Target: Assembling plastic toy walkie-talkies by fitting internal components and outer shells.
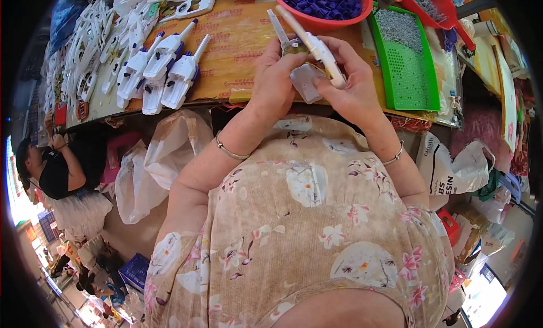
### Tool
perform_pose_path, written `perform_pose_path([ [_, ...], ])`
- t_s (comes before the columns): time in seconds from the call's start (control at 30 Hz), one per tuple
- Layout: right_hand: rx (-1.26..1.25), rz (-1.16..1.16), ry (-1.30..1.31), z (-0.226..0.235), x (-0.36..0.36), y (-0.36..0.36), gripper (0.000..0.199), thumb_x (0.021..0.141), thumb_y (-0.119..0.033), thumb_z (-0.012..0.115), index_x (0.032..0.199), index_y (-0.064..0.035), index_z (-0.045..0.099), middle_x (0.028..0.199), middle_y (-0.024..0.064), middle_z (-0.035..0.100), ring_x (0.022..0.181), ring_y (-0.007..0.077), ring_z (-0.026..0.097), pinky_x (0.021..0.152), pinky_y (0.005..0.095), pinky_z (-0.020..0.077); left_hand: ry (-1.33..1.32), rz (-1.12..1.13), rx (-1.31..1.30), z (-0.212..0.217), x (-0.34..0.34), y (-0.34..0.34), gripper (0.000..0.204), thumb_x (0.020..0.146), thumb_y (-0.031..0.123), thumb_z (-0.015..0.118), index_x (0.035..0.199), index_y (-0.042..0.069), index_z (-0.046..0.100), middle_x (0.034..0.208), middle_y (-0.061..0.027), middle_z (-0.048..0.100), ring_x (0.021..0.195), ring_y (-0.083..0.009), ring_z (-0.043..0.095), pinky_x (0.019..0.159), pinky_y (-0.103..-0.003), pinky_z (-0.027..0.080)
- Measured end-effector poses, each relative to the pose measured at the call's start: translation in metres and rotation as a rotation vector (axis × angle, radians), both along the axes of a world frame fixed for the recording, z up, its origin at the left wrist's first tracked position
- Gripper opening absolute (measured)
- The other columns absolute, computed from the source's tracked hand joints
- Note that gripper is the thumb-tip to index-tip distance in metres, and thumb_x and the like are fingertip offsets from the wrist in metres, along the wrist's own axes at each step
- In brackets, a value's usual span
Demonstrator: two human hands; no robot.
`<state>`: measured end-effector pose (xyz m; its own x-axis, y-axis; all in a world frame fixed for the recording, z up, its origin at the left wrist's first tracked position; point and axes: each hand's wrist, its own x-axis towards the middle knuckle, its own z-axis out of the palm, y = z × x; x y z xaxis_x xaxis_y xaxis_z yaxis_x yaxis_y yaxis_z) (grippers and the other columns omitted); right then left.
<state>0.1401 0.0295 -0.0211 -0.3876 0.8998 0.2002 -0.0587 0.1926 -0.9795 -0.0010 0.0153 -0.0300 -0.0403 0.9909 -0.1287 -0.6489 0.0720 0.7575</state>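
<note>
Near centre: one white casing [306,86], grasped in the left hand [276,82]; one cream-white piece [323,52], pinched in the right hand [357,90]; we judge them unjoined. Left: purple-trimmed casings [180,82], seemingly part-done; far left: white frames [90,59], we presume waiting

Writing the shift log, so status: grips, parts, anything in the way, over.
Left grip: on white shell. Right grip: on pale casing. Red bowl just beyond; nothing seen blocking.

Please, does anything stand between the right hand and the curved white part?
Nothing visible does: the right hand already touches the curved white part. The red bowl lies beyond, not between them.
</note>
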Motion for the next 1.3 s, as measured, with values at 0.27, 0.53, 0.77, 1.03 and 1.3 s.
perform_pose_path([
  [0.27, 0.029, -0.056, -0.108, 0.003, 0.005, -0.001, 0.048, 0.073, -0.007, 0.071, 0.115, 0.0015, 0.05, 0.101, 0.0075, 0.059, 0.09, 0.0117, 0.056, 0.081, 0.0268, 0.0469, -0.051, 0.051, -0.062, -0.013, -0.001, 0.001, 0.025, 0.081, -0.004, 0.058, 0.104, 0.001, 0.053, 0.092, -0.0088, 0.061, 0.081, -0.0179, 0.062, 0.071, -0.031, 0.053],
  [0.53, -0.312, -0.054, 0.103, -0.006, 0.016, 0.013, 0.051, 0.086, -0.042, 0.056, 0.115, -0.0002, 0.053, 0.083, 0.0011, 0.055, 0.066, 0.0072, 0.049, 0.053, 0.0217, 0.0401, 0.068, -0.029, -0.04, -0.012, -0.004, 0.001, 0.029, 0.078, -0.004, 0.062, 0.106, -0.001, 0.053, 0.096, -0.0093, 0.061, 0.083, -0.0189, 0.062, 0.075, -0.033, 0.053],
  [0.77, -0.235, -0.111, 0.012, -0.005, 0.007, 0.006, 0.041, 0.086, -0.032, 0.057, 0.113, -0.0002, 0.054, 0.084, 0.0009, 0.055, 0.073, 0.0089, 0.051, 0.062, 0.0233, 0.0427, 0.076, -0.012, -0.027, -0.02, -0.002, 0.001, 0.03, 0.072, -0.007, 0.067, 0.1, -0.001, 0.056, 0.089, -0.0084, 0.062, 0.077, -0.0173, 0.062, 0.071, -0.03, 0.053],
  [1.03, 0.507, -0.196, -0.402, -0.006, 0.0, -0.006, 0.051, 0.071, -0.028, 0.072, 0.108, 0.0021, 0.052, 0.098, 0.017, 0.053, 0.093, 0.0328, 0.048, 0.081, 0.0394, 0.0399, 0.1, 0.009, -0.134, -0.01, -0.001, 0.0, 0.024, 0.076, -0.008, 0.061, 0.099, -0.002, 0.058, 0.091, -0.0099, 0.064, 0.079, -0.0189, 0.064, 0.068, -0.031, 0.054],
  [1.3, 0.514, -0.143, -0.416, -0.006, -0.002, -0.013, 0.069, 0.061, -0.016, 0.081, 0.116, 0.0022, 0.043, 0.108, 0.0183, 0.048, 0.102, 0.0359, 0.048, 0.084, 0.0404, 0.0443, 0.133, 0.009, 0.019, -0.015, -0.002, -0.004, 0.023, 0.078, -0.009, 0.057, 0.098, 0.001, 0.059, 0.092, -0.0073, 0.063, 0.081, -0.0161, 0.063, 0.069, -0.03, 0.054],
])
